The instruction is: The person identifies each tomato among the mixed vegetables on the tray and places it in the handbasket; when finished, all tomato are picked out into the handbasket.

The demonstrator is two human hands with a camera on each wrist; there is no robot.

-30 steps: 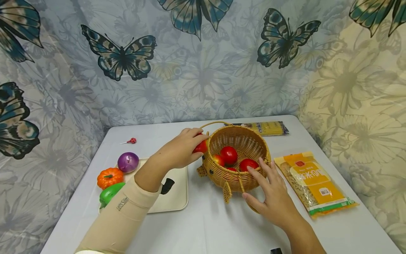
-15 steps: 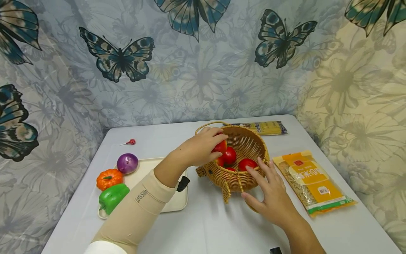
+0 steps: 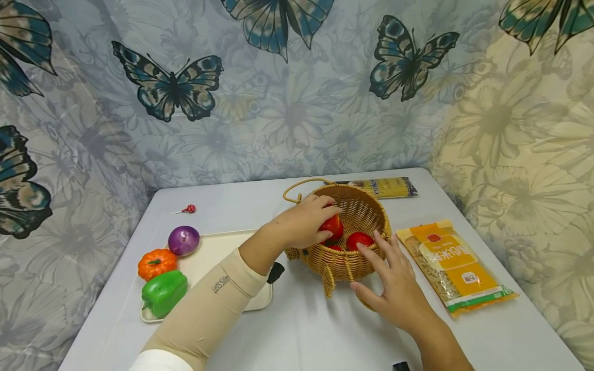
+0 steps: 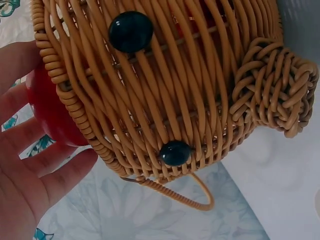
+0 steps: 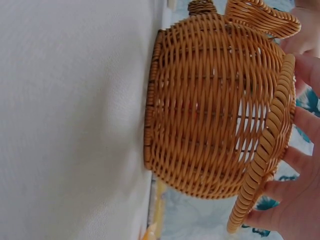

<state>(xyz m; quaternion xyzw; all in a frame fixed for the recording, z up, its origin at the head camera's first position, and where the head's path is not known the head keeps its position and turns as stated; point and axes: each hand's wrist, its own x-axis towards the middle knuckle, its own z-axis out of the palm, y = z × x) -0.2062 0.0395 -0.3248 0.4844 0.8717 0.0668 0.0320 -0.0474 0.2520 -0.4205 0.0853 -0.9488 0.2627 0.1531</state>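
A wicker basket (image 3: 341, 268) shaped like an animal, with dark button eyes, stands on the white table. My left hand (image 3: 306, 221) reaches over its left rim and grips a red apple (image 3: 331, 226) between fingers and thumb, just inside. In the left wrist view the apple (image 4: 54, 112) shows at the rim, partly behind the weave. Another red fruit (image 3: 359, 240) lies inside near the right rim; others are mostly hidden. My right hand (image 3: 394, 283) rests at the basket's right rim, fingers spread. In the right wrist view those fingers lie beside the wrapped handle (image 5: 265, 145).
A cream tray (image 3: 257, 304) lies to the left with a purple onion (image 3: 183, 240), an orange pumpkin (image 3: 157, 264) and a green bell pepper (image 3: 164, 293). A lollipop (image 3: 187, 209) lies behind. A yellow bag (image 3: 457, 268) sits right; a noodle packet (image 3: 390, 187) lies behind the basket.
My left hand has carried the apple rightward from outside the basket's left rim over it and down into the basket. My right hand has stayed at the rim.
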